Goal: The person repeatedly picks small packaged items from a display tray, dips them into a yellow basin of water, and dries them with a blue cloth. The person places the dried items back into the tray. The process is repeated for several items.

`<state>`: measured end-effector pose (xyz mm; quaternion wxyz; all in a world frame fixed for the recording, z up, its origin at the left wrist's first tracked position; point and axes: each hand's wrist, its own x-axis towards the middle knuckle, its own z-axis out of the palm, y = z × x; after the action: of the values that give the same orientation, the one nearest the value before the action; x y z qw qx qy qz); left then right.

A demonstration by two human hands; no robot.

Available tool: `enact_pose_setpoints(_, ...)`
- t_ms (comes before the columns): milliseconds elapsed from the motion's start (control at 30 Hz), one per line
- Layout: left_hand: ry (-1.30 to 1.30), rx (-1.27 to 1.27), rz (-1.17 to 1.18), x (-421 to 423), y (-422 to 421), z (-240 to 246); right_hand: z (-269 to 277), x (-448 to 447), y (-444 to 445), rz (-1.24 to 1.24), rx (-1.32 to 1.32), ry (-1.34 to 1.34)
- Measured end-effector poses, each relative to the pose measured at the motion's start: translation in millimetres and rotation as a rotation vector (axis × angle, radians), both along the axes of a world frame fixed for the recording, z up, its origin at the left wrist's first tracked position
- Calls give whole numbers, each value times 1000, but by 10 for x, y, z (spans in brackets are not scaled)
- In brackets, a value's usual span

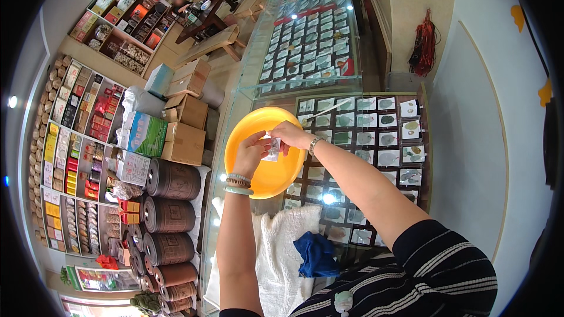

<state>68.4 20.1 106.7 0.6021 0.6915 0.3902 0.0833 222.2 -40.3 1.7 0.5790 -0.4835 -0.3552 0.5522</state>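
Both hands are together over a yellow plastic basin [269, 185] that stands on a glass display counter. My left hand [252, 154] holds a small clear packet with a white card [273, 155] from its left side. The fingers of my right hand [288, 135] pinch the packet's upper part. What lies inside the packet is too small to tell. Below the basin, a white fluffy towel [286, 246] is spread on the glass, and a crumpled blue cloth [316, 255] lies at its right edge.
Rows of pendants on white cards [365, 138] fill the case right of the basin, with a thin pale stick [330, 108] above some of them. More glass casing [304, 48] extends beyond. Cardboard boxes [183, 143] and dark round canisters [169, 215] stand at the left, before stocked shelves.
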Motion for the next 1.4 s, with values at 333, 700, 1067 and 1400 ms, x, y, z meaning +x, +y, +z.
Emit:
enact_pose_setpoints(333,-27,262,-150,-118,-14,-222,-21,2,9,3,41,39)
enact_pose_setpoints(700,8,727,-209,-376,-356,-97,51,15,-50,-3,33,43)
enact_pose_setpoints(1067,196,1136,-289,-240,-501,-386,74,-89,-92,-77,38,-165)
enact_pose_setpoints(1400,110,1053,-215,-462,-755,-464,106,-74,-122,-93,58,-161)
